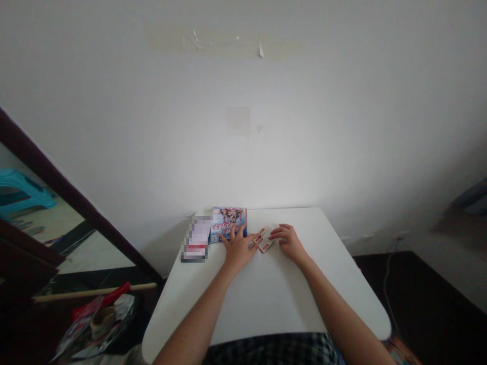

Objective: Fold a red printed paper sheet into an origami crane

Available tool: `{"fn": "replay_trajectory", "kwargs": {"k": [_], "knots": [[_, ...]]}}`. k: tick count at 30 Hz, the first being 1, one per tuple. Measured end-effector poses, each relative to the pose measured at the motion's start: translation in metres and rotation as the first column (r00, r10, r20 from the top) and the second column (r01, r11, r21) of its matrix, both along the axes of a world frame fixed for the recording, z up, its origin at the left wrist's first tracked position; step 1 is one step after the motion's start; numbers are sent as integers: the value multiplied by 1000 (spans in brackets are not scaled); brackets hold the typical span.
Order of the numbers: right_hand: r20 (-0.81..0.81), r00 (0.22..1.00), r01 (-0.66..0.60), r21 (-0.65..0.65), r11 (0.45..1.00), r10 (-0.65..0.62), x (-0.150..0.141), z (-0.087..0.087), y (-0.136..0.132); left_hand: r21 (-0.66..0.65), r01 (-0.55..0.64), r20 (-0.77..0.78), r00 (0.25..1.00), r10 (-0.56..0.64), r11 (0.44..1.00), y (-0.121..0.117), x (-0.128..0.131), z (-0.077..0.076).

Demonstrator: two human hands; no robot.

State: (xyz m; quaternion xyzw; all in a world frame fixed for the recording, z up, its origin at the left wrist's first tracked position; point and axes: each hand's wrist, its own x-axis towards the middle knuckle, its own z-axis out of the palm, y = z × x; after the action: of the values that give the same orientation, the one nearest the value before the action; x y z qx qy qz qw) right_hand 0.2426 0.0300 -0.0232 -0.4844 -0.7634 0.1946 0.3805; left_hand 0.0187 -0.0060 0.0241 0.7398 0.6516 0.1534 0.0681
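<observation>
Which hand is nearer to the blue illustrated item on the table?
Left. The left hand overlaps the near edge of the blue illustrated item; the right hand is farther right, at the right edge of the small card.

The print on the blue pack [229, 219] and small card [265, 242] is unreadable.
</observation>
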Motion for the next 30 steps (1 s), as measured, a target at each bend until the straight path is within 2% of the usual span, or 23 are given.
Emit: {"fn": "replay_trajectory", "kwargs": {"k": [8, 14, 19, 23, 30], "knots": [[-24, 1000, -7, 59, 998, 9, 0, -3, 5, -24, 20, -15, 1000, -21, 999, 0, -1, 0], [23, 999, -33, 83, 996, 31, 4, 1, 4, -53, 63, -25, 998, -65, 997, 0, -4, 2], [58, 998, 18, 133, 991, -26, 4, 2, 2, -91, 78, -54, 995, -83, 993, -1, -6, 7], [75, 996, 32, 117, 993, -41, 3, 4, 1, -130, 98, -59, 993, -107, 987, -4, -8, 11], [104, 992, 62, 75, 995, -70, 1, 7, -2, -135, 151, -45, 986, -158, 979, -2, -9, 8]]}}
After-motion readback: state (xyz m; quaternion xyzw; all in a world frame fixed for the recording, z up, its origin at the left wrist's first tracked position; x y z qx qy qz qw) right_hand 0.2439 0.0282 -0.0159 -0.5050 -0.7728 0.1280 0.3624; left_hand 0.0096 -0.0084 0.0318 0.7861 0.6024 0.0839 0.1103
